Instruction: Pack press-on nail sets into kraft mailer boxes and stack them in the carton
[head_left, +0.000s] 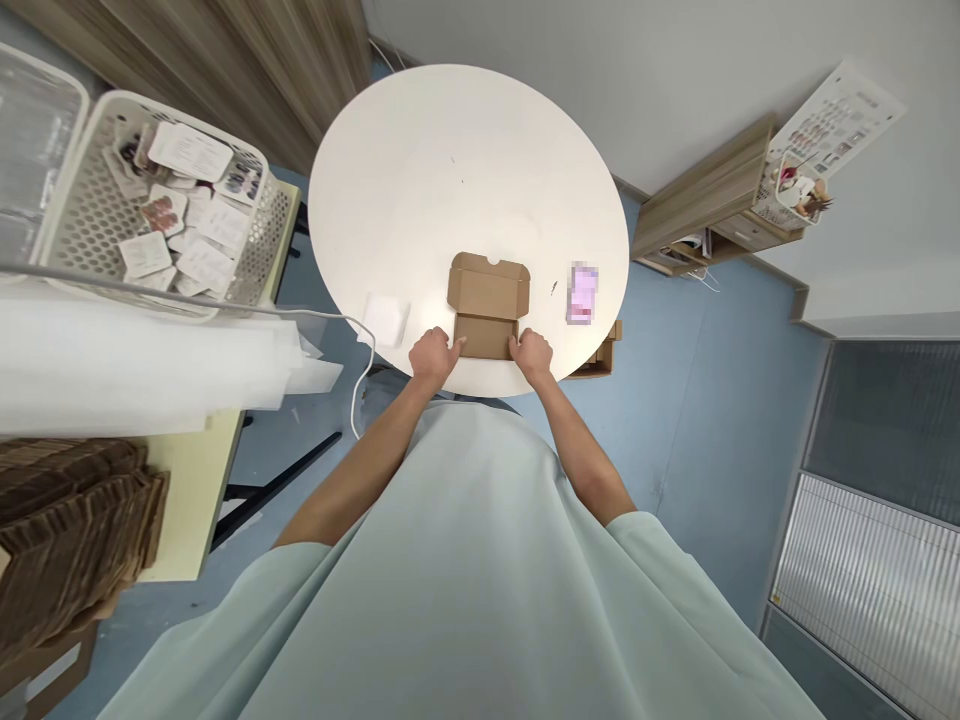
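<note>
A small brown cardboard box (487, 338) lies on the round white table (465, 140) with its lid (489, 291) raised toward the far side; the inside looks bare. My left hand (435, 356) grips the box's near left corner, thumb at the inner edge and the other fingers curled outside. At the near right corner, my right hand (532, 354) holds the side wall the same way. To the left of my left hand lies a white flat packet or stack of sheets (386, 318). A pink-purple blurred rectangular item (582, 293) rests right of the box.
A perforated white basket (97, 200) of printed cards stands on the side table (180, 500) at left, near white sheeting (135, 365) and stacked flat cardboard (82, 530). A white cable (366, 375) hangs by the round table. An open carton (600, 358) sits below its right edge.
</note>
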